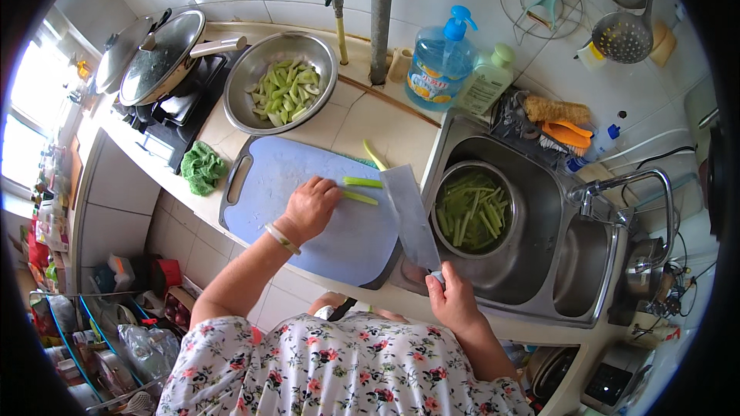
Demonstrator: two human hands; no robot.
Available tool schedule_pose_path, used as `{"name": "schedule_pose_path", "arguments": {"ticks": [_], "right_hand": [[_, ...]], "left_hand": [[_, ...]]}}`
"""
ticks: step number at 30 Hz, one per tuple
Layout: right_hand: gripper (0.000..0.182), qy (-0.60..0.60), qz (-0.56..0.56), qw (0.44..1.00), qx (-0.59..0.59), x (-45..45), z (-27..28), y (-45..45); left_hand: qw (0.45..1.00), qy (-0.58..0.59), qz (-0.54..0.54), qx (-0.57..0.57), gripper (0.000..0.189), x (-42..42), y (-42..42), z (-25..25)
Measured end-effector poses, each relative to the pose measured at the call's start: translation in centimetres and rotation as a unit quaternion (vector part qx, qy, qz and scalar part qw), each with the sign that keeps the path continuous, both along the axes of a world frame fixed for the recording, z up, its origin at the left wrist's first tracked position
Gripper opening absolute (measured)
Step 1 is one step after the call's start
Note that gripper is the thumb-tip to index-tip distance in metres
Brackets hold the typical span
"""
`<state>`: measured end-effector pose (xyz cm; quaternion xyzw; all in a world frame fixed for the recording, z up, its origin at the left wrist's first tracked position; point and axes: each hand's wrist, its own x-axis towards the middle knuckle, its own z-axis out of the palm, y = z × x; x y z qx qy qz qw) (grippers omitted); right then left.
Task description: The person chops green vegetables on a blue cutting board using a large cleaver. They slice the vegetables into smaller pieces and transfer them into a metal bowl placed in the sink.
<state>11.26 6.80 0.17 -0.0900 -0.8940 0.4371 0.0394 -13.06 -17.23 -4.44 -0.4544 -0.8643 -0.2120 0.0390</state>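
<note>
My right hand (452,294) holds a wide-bladed cleaver (409,216) by its handle, the blade over the right edge of a blue cutting board (277,185). On the board, my left hand (312,205) is curled at the left ends of two green celery pieces (362,182); whether it grips them is hidden. A paler stalk (374,155) lies at the board's far edge, by the blade's tip. Beyond the board, a steel bowl (231,92) holds cut green-white pieces (286,91). Celery sticks (477,214) soak in water in a round metal basin (442,237) in the sink.
A green cloth (202,167) lies left of the board, near the stove (173,138) with a lidded pan (165,58). The double sink (540,242) with its faucet (630,179) is at right. A blue pump bottle (439,69), a green-capped bottle (487,81) and two pipes stand along the wall.
</note>
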Motion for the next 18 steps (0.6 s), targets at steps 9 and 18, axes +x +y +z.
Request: {"name": "schedule_pose_path", "arguments": {"ticks": [9,18], "right_hand": [[0.018,-0.008,0.162,0.977,0.136,-5.2,2.4,-3.5],[0.020,-0.075,0.216,0.959,0.165,-9.0,0.4,-5.0]], "left_hand": [[0.988,-0.083,0.125,0.046,0.013,6.4,-5.2,-0.1],[0.986,-0.042,0.152,0.053,0.020,8.2,-5.7,-0.7]]}}
